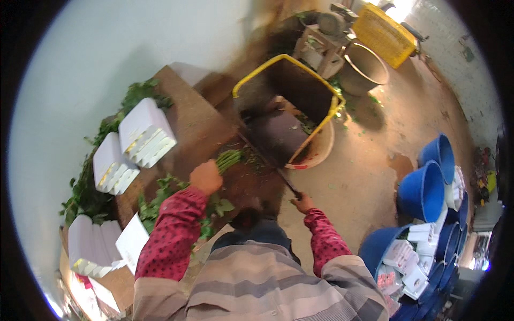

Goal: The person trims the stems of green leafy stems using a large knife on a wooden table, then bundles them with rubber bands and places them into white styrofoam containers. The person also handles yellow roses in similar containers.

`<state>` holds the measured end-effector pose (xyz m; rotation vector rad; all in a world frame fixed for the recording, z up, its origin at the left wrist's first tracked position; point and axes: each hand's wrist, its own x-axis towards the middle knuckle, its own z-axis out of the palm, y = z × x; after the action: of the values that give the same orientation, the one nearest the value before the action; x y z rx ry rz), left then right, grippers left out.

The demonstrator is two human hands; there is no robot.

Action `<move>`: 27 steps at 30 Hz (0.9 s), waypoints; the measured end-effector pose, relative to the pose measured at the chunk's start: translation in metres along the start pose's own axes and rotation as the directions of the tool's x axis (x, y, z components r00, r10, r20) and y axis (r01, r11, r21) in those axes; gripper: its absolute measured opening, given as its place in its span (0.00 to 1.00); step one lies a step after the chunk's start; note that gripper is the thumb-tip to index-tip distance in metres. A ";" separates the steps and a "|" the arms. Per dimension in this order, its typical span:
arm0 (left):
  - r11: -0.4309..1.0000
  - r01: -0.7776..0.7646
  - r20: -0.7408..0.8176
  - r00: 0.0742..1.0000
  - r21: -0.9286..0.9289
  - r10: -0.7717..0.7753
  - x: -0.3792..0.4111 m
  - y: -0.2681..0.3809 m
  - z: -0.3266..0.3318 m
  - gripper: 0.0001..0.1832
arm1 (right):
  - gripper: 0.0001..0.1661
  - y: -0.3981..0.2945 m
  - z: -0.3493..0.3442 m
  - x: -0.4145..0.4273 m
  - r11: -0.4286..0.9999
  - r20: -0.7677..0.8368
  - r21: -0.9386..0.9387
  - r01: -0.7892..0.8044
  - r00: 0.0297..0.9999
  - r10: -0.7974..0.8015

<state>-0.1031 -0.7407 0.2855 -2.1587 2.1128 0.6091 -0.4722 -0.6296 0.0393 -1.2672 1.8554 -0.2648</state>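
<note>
My left hand (pixel 207 176) grips a bunch of green stems (pixel 229 159), whose ends point right toward a long dark bar. The bunch's leaves (pixel 160 190) spread over the brown table (pixel 188 106) around my left forearm. My right hand (pixel 304 202) is closed around the lower end of the dark bar (pixel 287 180), which looks like a cutter's lever. The bar slants up and left along the near side of a dark, yellow-rimmed bin (pixel 287 58). Stem scraps (pixel 255 158) lie near the bar. Whether the stems touch it cannot be made out.
White-wrapped bundles (pixel 146 132) and more greenery (pixel 86 192) line the table's left side. A pale round tub (pixel 329 144) stands under the bin. Blue buckets (pixel 419 192), some with white packages (pixel 415 281), stand at right. Farther back are a grey bucket (pixel 363 72) and yellow crate (pixel 383 34).
</note>
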 end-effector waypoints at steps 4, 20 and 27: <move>0.998 -0.055 -0.013 0.998 0.041 0.056 0.016 0.012 0.001 0.11 | 0.23 0.028 -0.019 -0.019 0.999 -0.049 -0.036 0.037 0.998 -0.039; 0.986 -0.064 0.080 0.995 0.154 0.052 0.018 0.005 -0.002 0.14 | 0.30 -0.156 -0.267 -0.287 0.986 -0.148 -0.082 0.147 0.976 -0.158; 0.975 -0.108 0.064 0.993 0.196 0.097 0.031 0.028 -0.011 0.14 | 0.25 -0.218 -0.303 -0.314 0.826 -0.536 -0.402 0.396 0.630 -0.563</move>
<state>-0.1280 -0.7750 0.2922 -1.9174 2.1642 0.4359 -0.5132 -0.5490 0.5189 -2.0511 2.0967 -0.8811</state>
